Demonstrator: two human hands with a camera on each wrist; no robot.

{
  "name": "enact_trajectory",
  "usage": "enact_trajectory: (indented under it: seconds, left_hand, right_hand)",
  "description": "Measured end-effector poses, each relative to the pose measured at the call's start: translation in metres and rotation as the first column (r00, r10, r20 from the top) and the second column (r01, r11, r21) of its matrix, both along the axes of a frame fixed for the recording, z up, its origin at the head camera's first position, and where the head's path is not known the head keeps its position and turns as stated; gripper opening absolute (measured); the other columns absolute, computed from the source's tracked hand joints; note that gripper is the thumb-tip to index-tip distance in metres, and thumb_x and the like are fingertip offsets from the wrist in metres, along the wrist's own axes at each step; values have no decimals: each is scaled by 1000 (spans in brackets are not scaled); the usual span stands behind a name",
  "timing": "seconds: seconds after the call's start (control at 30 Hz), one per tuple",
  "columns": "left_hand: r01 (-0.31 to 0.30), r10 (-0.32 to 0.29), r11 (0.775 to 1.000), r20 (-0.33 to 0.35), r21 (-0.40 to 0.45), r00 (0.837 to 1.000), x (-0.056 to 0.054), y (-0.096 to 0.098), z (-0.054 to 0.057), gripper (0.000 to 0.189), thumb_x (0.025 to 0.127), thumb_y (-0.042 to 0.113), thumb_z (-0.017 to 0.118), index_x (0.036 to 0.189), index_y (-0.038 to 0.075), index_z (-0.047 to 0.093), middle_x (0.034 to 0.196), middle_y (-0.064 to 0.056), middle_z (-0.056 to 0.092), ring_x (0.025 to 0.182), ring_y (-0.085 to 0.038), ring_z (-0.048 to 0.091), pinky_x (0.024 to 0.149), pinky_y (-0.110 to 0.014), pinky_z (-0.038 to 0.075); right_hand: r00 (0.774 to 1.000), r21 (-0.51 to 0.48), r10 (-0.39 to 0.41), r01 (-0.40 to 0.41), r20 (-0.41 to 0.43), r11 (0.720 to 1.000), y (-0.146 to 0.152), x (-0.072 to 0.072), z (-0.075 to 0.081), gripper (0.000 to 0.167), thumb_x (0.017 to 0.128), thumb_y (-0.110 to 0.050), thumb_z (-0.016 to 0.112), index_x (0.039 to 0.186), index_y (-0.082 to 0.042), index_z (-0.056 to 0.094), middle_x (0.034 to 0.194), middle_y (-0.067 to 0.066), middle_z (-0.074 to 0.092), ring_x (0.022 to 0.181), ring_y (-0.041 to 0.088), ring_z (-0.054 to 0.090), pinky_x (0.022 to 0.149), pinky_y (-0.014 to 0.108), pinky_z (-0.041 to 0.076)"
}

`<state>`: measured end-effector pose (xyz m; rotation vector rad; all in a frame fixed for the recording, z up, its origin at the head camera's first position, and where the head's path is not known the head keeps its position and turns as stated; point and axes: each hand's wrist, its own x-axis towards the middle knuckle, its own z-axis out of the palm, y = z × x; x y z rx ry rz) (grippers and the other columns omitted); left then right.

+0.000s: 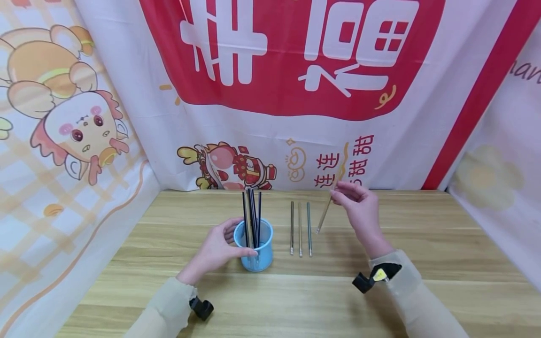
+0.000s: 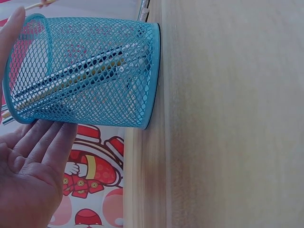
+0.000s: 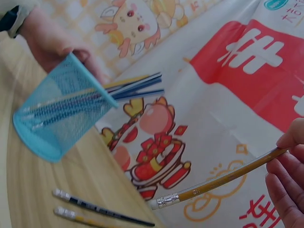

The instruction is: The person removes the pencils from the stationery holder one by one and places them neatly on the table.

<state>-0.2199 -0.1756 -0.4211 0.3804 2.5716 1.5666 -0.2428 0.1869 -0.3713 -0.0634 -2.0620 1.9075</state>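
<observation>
A light-blue mesh pencil cup (image 1: pixel 264 258) stands on the table with several dark pencils and a yellow one (image 2: pixel 90 73) leaning inside. My left hand (image 1: pixel 217 246) holds it from the left, thumb across the near side and fingers behind. To the right, my right hand (image 1: pixel 359 206) pinches a yellow pencil (image 1: pixel 324 216) near its upper end. The pencil's eraser end (image 3: pixel 164 202) points down, slanting toward the table. Between the hands, three pencils lie side by side: black (image 1: pixel 292 225), yellow (image 1: pixel 300 227) and blue-green (image 1: pixel 309 227), erasers toward me.
The wooden table (image 1: pixel 304 300) ends at a hanging cloth (image 1: pixel 279 136) with a red printed panel along the back. More printed cloth (image 1: pixel 63 197) borders the left side, and a pale one (image 1: pixel 498 188) the right.
</observation>
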Motion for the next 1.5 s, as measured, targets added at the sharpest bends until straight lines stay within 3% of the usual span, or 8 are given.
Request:
enact_trajectory:
  seconds: [0.23,0.43,0.67,0.8,1.0,1.23,1.5]
  left_hand:
    - [-1,1,1000,3,-2,1000,0,0,0,92,78,34,99,154,10,53,156,-14,61,144,-37,60,124,-54,47]
    - [2,-2,1000,3,4,1000,0,0,-1,93,78,33,99,155,9,53,156,-14,61,145,-37,59,125,-54,47]
    - [-3,3,1000,7,5,1000,0,1,1,93,78,33,99,155,9,53,156,-15,61,144,-37,59,125,-53,47]
    - [-7,7,1000,13,7,1000,0,1,1,92,78,33,99,155,10,53,156,-14,61,144,-37,60,125,-53,47]
    - [-9,8,1000,15,7,1000,0,1,0,93,78,33,99,156,9,52,157,-15,60,144,-37,59,124,-54,47]
    - [-5,5,1000,10,1,1000,0,1,1,94,78,33,99,156,9,52,157,-15,60,144,-38,59,124,-54,47]
    - [-5,5,1000,5,0,1000,0,0,1,94,79,34,98,156,7,51,156,-18,60,144,-40,59,124,-55,47]
  right_hand:
    - [996,43,29,-33,82,999,8,-12,-18,39,98,-14,79,132,3,70,96,-11,79,82,-1,73,82,16,65]
    - [981,61,106,-118,161,991,9,-23,-33,40,97,-7,76,133,9,67,94,-5,80,78,0,73,80,19,66]
    - [947,162,135,-188,291,969,7,-32,-47,43,97,-13,74,136,5,68,120,21,79,85,8,76,84,25,68]
    - [930,182,134,-206,343,961,5,-35,-52,43,97,-14,74,137,2,68,124,23,77,87,11,75,84,25,67]
    - [930,187,109,-184,351,965,-1,-44,-64,41,93,-8,74,132,3,72,115,21,80,75,9,73,74,23,66]
    - [921,168,70,-144,383,975,-4,-52,-77,38,90,-5,77,126,8,74,92,14,82,65,8,72,64,22,65]
    - [927,257,42,-147,372,955,-7,-54,-80,32,88,-3,76,117,8,77,77,8,80,60,7,70,59,20,63]
